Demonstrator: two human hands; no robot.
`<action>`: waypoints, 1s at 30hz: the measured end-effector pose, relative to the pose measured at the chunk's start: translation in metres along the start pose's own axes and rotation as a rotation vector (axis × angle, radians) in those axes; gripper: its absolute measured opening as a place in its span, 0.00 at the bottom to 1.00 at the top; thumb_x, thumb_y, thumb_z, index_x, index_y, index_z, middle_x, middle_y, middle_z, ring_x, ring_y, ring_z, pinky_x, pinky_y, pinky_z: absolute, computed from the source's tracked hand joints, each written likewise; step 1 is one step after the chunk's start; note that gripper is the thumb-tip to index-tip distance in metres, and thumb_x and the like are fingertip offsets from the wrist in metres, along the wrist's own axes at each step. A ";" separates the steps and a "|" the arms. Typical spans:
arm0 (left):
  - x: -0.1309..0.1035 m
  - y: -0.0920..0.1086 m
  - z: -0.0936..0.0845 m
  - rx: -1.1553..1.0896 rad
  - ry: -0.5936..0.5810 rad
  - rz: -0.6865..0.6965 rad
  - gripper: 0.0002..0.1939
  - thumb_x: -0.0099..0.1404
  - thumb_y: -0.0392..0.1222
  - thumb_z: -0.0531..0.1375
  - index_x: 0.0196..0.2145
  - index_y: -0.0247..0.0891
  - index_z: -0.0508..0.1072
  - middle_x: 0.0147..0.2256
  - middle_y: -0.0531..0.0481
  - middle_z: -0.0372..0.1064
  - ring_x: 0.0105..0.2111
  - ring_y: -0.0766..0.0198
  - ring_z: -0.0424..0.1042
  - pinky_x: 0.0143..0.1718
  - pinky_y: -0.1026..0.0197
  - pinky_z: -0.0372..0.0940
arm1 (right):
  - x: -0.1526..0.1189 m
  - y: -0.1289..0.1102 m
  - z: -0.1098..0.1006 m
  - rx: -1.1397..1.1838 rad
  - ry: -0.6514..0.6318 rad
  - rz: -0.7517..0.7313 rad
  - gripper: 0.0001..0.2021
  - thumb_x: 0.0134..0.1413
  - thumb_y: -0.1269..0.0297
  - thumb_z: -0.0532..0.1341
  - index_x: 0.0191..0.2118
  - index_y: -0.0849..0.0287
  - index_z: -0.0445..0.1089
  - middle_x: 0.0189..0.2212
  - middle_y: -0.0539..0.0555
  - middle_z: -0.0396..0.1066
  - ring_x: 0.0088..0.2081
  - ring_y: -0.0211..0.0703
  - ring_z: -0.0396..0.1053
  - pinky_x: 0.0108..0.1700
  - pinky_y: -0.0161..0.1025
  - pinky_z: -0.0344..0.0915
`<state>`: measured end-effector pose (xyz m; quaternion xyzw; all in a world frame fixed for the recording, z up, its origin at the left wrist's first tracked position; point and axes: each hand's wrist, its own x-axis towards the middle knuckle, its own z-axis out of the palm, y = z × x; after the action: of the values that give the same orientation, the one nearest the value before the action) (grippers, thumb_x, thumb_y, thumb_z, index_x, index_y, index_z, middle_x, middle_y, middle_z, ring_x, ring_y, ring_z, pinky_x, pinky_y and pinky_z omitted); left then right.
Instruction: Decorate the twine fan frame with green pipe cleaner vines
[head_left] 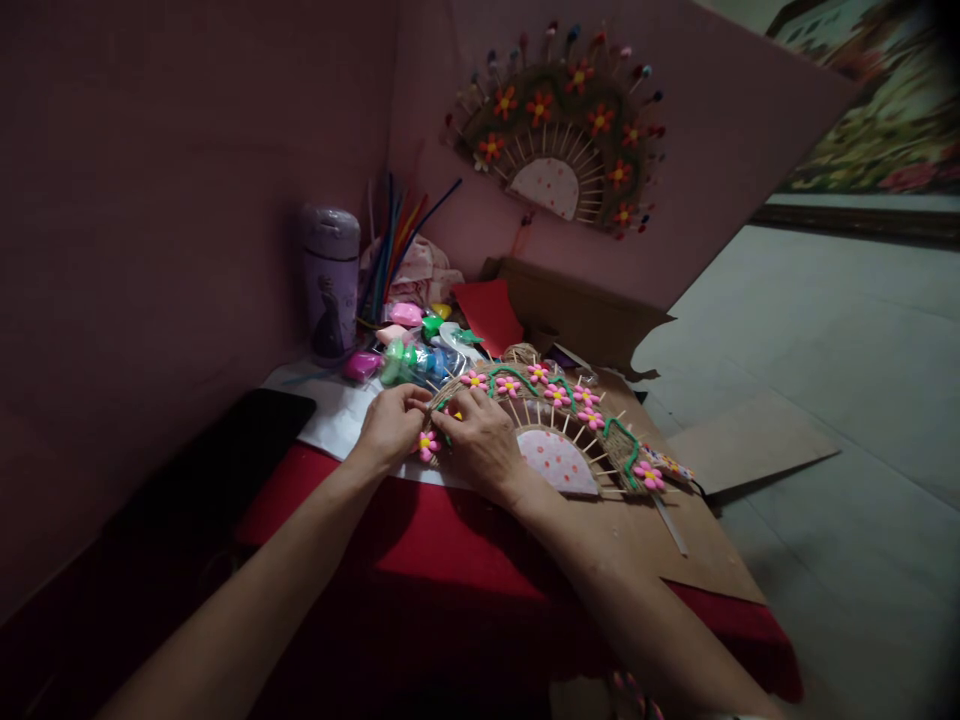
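Observation:
A half-round fan decoration [559, 395] lies on the table, made of thin sticks, twine and a white dotted half-circle [556, 462]. Pink flowers with yellow centres [507, 387] and a wavy green strip [621, 432] run along its twine band. At the fan's left end my left hand [391, 428] pinches the edge between thumb and fingers. My right hand [486, 442] is bent over the same end, its fingertips pressed together close to a flower. Whatever sits between those fingertips is hidden. One pink flower [427, 446] shows between and below my hands.
Packets of coloured clay [409, 360], pipe cleaners [397, 245] and a purple bottle [331, 285] stand behind the fan. Brown cardboard [697, 540] and white paper [330, 420] cover parts of the red table [390, 560]. A similar fan [577, 130] hangs on the wall.

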<state>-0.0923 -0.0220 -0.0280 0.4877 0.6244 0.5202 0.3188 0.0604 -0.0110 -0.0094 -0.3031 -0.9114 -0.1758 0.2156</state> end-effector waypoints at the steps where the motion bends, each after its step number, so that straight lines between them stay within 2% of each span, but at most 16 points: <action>1: 0.000 0.000 0.000 -0.010 0.003 0.002 0.15 0.45 0.33 0.56 0.32 0.36 0.76 0.28 0.48 0.75 0.27 0.62 0.72 0.29 0.64 0.65 | 0.000 0.001 -0.002 0.019 0.004 0.015 0.10 0.57 0.63 0.57 0.40 0.57 0.73 0.38 0.58 0.67 0.43 0.49 0.58 0.41 0.42 0.57; 7: -0.001 0.001 0.000 0.017 0.021 0.012 0.15 0.45 0.33 0.55 0.32 0.36 0.76 0.30 0.47 0.75 0.30 0.61 0.72 0.29 0.64 0.65 | -0.001 0.007 -0.010 0.083 0.058 0.167 0.14 0.54 0.70 0.57 0.46 0.55 0.72 0.42 0.57 0.66 0.45 0.49 0.58 0.45 0.43 0.57; 10: 0.000 0.001 0.000 0.061 0.029 0.024 0.16 0.45 0.34 0.54 0.33 0.35 0.76 0.32 0.46 0.75 0.31 0.61 0.73 0.30 0.64 0.65 | 0.001 0.007 -0.008 0.083 0.020 0.143 0.13 0.54 0.67 0.58 0.45 0.53 0.72 0.45 0.57 0.64 0.47 0.50 0.57 0.48 0.45 0.56; 14: 0.000 0.000 -0.001 0.095 0.034 0.026 0.17 0.46 0.34 0.53 0.34 0.35 0.76 0.33 0.46 0.74 0.30 0.62 0.72 0.29 0.64 0.65 | 0.004 0.006 -0.005 0.111 -0.026 0.092 0.10 0.54 0.64 0.59 0.41 0.54 0.74 0.45 0.57 0.64 0.48 0.51 0.56 0.50 0.46 0.56; 18: -0.001 0.002 -0.002 0.108 0.036 0.043 0.18 0.46 0.34 0.53 0.34 0.35 0.76 0.33 0.46 0.74 0.31 0.61 0.73 0.30 0.64 0.65 | 0.004 0.011 -0.005 0.187 0.074 0.191 0.13 0.52 0.69 0.59 0.44 0.55 0.73 0.43 0.56 0.66 0.46 0.49 0.57 0.49 0.44 0.56; 21: -0.003 0.005 -0.002 0.106 0.028 0.030 0.18 0.46 0.34 0.52 0.35 0.34 0.76 0.32 0.46 0.74 0.30 0.61 0.72 0.28 0.64 0.64 | 0.002 0.017 -0.004 0.199 0.138 0.261 0.13 0.52 0.68 0.60 0.44 0.56 0.74 0.44 0.56 0.66 0.46 0.49 0.57 0.49 0.44 0.57; 27: -0.001 0.003 -0.001 0.118 0.037 0.010 0.19 0.47 0.34 0.53 0.36 0.34 0.76 0.32 0.46 0.74 0.27 0.63 0.71 0.27 0.64 0.63 | 0.002 0.022 -0.002 0.125 0.044 0.203 0.11 0.51 0.66 0.61 0.41 0.53 0.74 0.45 0.57 0.65 0.47 0.51 0.56 0.48 0.45 0.56; 30: 0.001 0.000 -0.002 0.119 0.043 0.027 0.18 0.46 0.34 0.53 0.36 0.35 0.76 0.32 0.46 0.75 0.29 0.62 0.72 0.28 0.64 0.64 | 0.003 0.023 -0.003 0.142 0.080 0.209 0.13 0.51 0.66 0.61 0.44 0.54 0.74 0.44 0.56 0.65 0.47 0.50 0.56 0.48 0.45 0.57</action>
<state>-0.0938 -0.0219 -0.0273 0.5027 0.6545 0.4967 0.2686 0.0738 0.0065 -0.0008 -0.3734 -0.8756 -0.0994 0.2900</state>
